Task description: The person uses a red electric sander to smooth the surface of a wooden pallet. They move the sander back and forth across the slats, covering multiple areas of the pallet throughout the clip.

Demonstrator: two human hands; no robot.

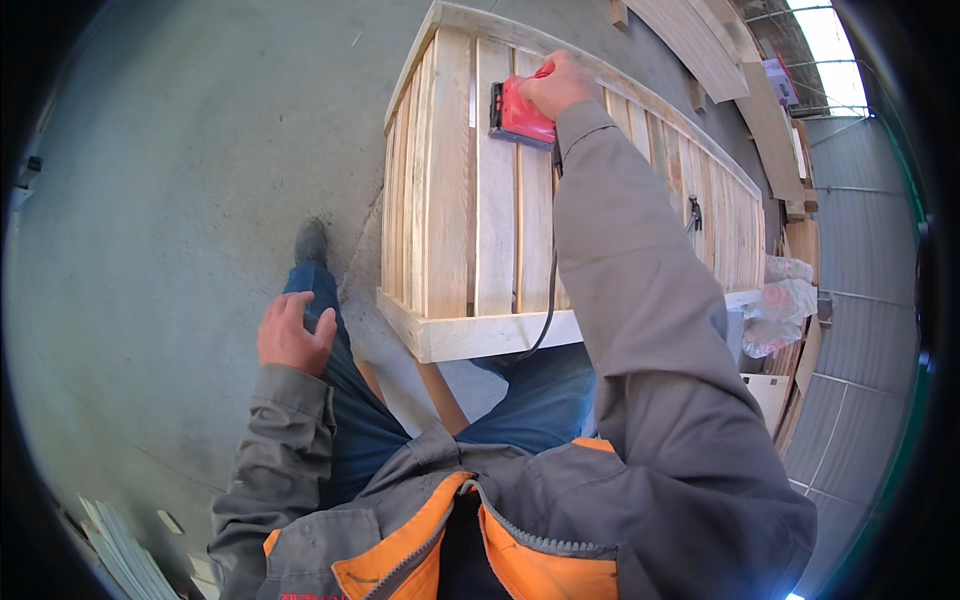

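Note:
My right hand (pixel 563 85) is closed around a red electric sander (pixel 524 112) near the far end of a slatted pale wood crate-like piece (pixel 450 190). The sander's dark base is against or just over the slats; I cannot tell which. From it a black cord (pixel 551 290) runs back toward me, over the near rim. Away from the wood, my left hand (pixel 297 335) hangs by my left thigh, empty, with its fingers apart. On the slats to the right lies a small black-handled hand tool (pixel 694 212), perhaps pliers.
A raised board rim (pixel 500 335) borders the slats, and wooden legs (pixel 440 395) show below its near side. Long boards (pixel 690 45) lie at the far right, beside plastic bags (pixel 780 305). More strips (pixel 125 550) lie at lower left on the grey floor (pixel 200 150).

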